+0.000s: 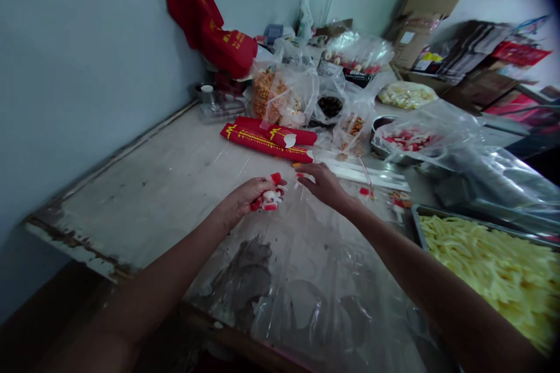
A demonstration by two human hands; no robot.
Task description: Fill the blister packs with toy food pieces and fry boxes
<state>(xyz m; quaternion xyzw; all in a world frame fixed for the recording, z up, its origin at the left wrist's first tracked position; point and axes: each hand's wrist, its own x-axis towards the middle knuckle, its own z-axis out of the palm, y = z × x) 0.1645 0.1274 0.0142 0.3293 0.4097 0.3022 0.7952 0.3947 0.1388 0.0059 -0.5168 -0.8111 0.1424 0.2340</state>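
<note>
My left hand (254, 195) is closed around several small red-and-white pieces (271, 198) that look like cut crab stick, some poking out past the fingers. Just to its right, my right hand (321, 180) pinches one small red-and-white piece (299, 177) at its fingertips. Both hands are above the table, close to each other but apart. Beyond them lie red printed sleeves (266, 143) with yellow markings. More loose red-and-white pieces (364, 192) rest on the table right of my right wrist.
A plastic bag of red-and-white pieces (409, 140) sits in a metal bowl at right. Nearer is a metal tray (419, 227) of pale yellow strips. Bags of snacks (266, 93) line the back, beside a red bag (227, 49). Clear plastic film (306, 280) covers the table's front.
</note>
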